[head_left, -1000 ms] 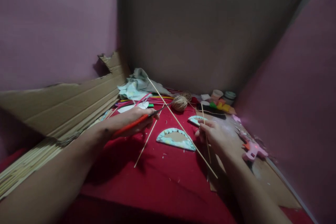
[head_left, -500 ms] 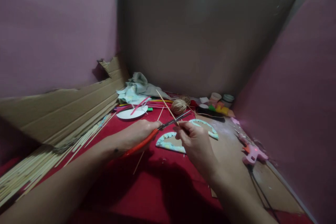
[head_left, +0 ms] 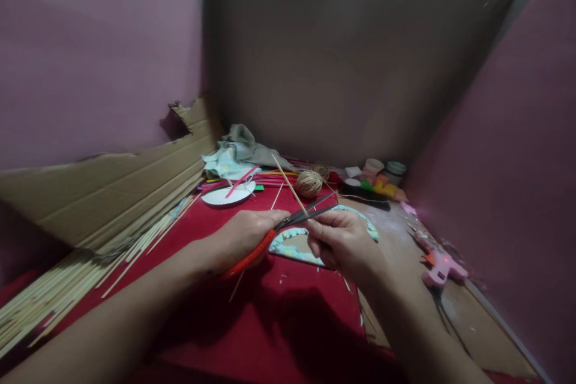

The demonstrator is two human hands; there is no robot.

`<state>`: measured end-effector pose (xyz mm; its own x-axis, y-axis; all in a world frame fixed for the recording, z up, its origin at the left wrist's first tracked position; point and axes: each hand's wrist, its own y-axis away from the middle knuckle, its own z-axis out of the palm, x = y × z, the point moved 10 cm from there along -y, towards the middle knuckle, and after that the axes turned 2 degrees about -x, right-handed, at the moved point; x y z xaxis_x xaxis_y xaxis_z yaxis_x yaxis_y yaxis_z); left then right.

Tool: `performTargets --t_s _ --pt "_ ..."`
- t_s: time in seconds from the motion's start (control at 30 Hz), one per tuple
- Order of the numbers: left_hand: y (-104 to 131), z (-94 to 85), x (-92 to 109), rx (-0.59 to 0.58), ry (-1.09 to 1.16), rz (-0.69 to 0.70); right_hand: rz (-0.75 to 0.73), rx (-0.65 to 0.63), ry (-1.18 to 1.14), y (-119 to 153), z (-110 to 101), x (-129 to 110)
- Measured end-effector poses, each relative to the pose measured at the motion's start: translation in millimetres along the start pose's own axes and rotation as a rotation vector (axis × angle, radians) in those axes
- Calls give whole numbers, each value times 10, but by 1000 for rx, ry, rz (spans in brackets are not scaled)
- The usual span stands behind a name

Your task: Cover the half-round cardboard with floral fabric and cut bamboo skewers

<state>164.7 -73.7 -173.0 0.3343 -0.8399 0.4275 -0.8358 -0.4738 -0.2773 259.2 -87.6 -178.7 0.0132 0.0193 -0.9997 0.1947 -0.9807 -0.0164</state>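
My left hand (head_left: 249,233) is closed round the orange handles of a pair of scissors (head_left: 252,254). The blades are apart and point right, with a thin wooden stick (head_left: 288,183) between them. My right hand (head_left: 339,239) pinches the lower end of that stick, which slants up and away to the left. Another thin stick (head_left: 276,197) passes behind my left hand; whether the hand grips it I cannot tell. Beneath my hands lie two curved pieces edged in pale blue patterned cloth, one (head_left: 297,255) nearer and one (head_left: 372,229) partly hidden by my right hand.
Many thin sticks (head_left: 40,306) lie at the left beside a cardboard sheet (head_left: 112,192). Farther back are a white disc (head_left: 225,195), crumpled cloth (head_left: 238,153) and twine balls (head_left: 309,183). A pink glue gun (head_left: 443,267) with its cord rests at the right on a board (head_left: 490,324).
The scissor blades have moved against the stick near my right fingertips. My right hand has shifted slightly right and lower, and small offcuts show on the red cloth beside it.
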Motion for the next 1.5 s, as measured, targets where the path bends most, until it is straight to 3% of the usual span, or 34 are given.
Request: performTargets --t_s 0.2,0.4,0.57,0.73,0.87,1.0,1.33,1.5 --pt "36 10 -45 33 -229 -4 40 -87 -135 -73 -47 120" --pt "72 101 -232 -49 -298 -123 20 -15 -76 -78 -67 111" --pt "57 36 -153 -2 -290 -62 -7 30 -62 -57 -52 31" --pt "26 -48 1 60 -105 20 86 -155 -202 -71 17 119" --pt "32 -34 36 63 -117 58 135 -351 -321 -57 115 179" --pt "47 -23 62 38 -146 89 135 -419 -365 -62 166 166" --pt "26 119 -397 -133 -429 -232 113 -153 -269 -177 83 206" --pt "65 76 -490 -182 -204 -316 106 -92 -286 -235 -9 228"
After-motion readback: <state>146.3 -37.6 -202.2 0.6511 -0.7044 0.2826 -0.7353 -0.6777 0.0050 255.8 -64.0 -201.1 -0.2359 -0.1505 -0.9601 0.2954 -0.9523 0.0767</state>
